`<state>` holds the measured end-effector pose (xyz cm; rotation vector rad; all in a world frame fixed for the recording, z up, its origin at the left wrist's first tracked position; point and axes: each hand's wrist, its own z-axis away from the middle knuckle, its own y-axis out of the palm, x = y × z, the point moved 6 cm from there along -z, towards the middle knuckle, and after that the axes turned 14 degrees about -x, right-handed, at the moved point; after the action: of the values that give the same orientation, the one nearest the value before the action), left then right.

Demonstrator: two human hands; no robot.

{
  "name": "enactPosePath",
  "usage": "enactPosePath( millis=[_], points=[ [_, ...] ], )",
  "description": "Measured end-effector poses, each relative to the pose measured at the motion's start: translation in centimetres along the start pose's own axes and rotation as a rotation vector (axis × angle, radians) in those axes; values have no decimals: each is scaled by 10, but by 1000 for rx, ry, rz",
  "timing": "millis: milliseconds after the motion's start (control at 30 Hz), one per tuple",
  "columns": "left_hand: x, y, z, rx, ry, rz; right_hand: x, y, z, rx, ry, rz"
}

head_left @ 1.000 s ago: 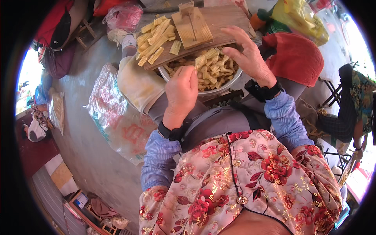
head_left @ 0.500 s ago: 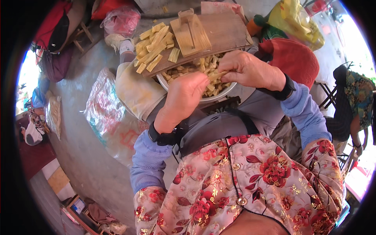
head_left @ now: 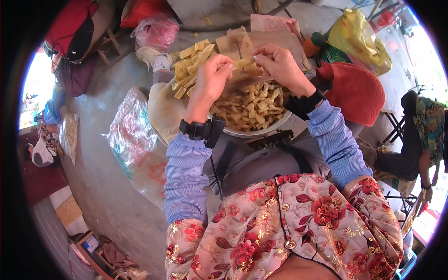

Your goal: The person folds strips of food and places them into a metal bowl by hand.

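My left hand [head_left: 212,79] and my right hand [head_left: 281,66] are raised over the board, fingers pinched. A pale yellow, ribbed flat strip [head_left: 242,62] stretches between them; its exact kind I cannot make out. Beneath the hands lies a wooden board [head_left: 276,45] carrying a small wooden block with upright pieces [head_left: 243,43], partly hidden by the strip and right hand. To the left, a pile of similar yellow strips [head_left: 195,60] rests on the board. Nearer me, a round white basin [head_left: 252,134] holds many folded or knotted yellow pieces [head_left: 256,106].
On the right are a red cloth-covered seat [head_left: 357,93], a yellow plastic bag [head_left: 357,35] and another person [head_left: 427,123]. Clear plastic sheeting [head_left: 135,135] lies on the grey floor at left. A pink plastic bag [head_left: 156,33] sits beyond the strips.
Both hands have moved from over the basin, away from me, to above the board. A strip is now stretched between them, and more of the basin's contents shows.
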<state>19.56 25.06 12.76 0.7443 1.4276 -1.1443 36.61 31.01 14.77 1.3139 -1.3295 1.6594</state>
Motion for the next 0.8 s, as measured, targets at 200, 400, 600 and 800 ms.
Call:
enactPosePath(
  millis=[200,400,600,800],
  points=[
    [20,4,-19,-44,1,-19,-8,10,-18,-112,-396,137],
    [-5,-8,-2,-361,438,-648,-12,-7,-12,-91,-401,419],
    [-14,-29,-2,-291,392,-264,-17,-12,31,26,-195,69],
    [-7,-129,23,-523,284,-83,-1,-19,54,-31,-537,330]
  ],
)
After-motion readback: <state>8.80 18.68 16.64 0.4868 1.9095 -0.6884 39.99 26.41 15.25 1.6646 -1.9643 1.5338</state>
